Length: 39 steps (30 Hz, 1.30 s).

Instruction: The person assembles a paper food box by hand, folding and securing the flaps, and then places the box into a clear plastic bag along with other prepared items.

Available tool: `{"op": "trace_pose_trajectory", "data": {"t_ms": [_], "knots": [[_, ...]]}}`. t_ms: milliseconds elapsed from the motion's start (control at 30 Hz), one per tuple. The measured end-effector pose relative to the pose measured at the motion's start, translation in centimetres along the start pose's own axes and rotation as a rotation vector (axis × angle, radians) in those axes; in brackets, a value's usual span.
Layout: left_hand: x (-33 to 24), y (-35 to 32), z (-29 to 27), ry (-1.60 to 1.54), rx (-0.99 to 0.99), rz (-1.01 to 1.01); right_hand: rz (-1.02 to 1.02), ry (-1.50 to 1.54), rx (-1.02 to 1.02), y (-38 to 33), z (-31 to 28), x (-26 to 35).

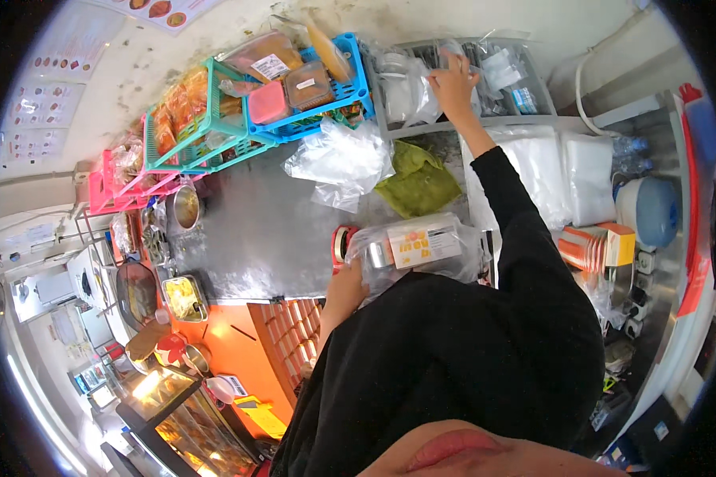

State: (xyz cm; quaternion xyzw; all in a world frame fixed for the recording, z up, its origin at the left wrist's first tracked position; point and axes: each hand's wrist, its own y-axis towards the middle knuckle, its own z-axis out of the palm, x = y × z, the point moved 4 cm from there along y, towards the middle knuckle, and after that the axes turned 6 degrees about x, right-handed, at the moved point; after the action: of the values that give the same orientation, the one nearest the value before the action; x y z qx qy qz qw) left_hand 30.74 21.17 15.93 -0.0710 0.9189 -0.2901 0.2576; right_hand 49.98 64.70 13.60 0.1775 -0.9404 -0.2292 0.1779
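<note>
Head view: taking the picture as a dial, a clear, loose plastic bag (468, 248) lies near the centre, with a white-and-orange rectangular carton (426, 242) and a silver cylindrical container (379, 253) inside it.
Left hand: the bare left hand (344, 292) curls against the bag's edge at its 8 o'clock; whether it grips cannot be told.
Right hand: the bare right hand (455, 83), well apart from the left, touches clear packets in a grey rectangular plastic tray (517, 121) at 1 o'clock; whether its fingers are closed on one, I cannot tell.
Bag risk: near the body at 6 o'clock, it could tip or slide if the left hand slackened; the container could then roll.
Tray risk: thin film may cling, so one pull could drag several packets out.
Sleeve risk: the long black sleeve (513, 199) could brush the flat stack of clear plastic bags (533, 175) at 2 o'clock.
Carton print: large orange lettering, finer text beside it.
Basket label: a white sticker (270, 67) at 11 o'clock, too small to read.
Wall sheets: white printed sheets with food pictures (73, 48) at 10 o'clock; text illegible.
</note>
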Motion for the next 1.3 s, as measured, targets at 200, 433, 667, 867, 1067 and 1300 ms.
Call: {"op": "trace_pose_trajectory", "data": {"t_ms": [200, 433, 667, 867, 1067, 1300], "knots": [[-4.0, -1.2, -3.5, 0.144, -0.168, 0.121, 0.041, 0.252, -0.065, 1.5, -2.0, -2.4], [-14.8, 14.0, -14.6, -0.457, -0.671, 0.537, 0.654, 1.303, 0.428, -1.0, -0.2, -1.7], [-13.7, 30.2, -13.5, -0.398, -0.902, 0.387, 0.640, 1.830, 0.232, -2.3, -1.9, 2.2], [-11.7, 30.4, -13.4, -0.917, -0.459, 0.242, 0.386, 1.329, 0.537, -5.6, -0.2, 0.3], [-9.5, 31.7, -13.9, -1.146, -0.385, 0.179, 0.407, 1.427, 0.542, -4.9, 1.2, 0.8], [-6.9, 31.6, -13.5, -1.281, -0.223, 0.249, 0.665, 1.376, 0.518, -4.5, 2.1, -0.5]]}}
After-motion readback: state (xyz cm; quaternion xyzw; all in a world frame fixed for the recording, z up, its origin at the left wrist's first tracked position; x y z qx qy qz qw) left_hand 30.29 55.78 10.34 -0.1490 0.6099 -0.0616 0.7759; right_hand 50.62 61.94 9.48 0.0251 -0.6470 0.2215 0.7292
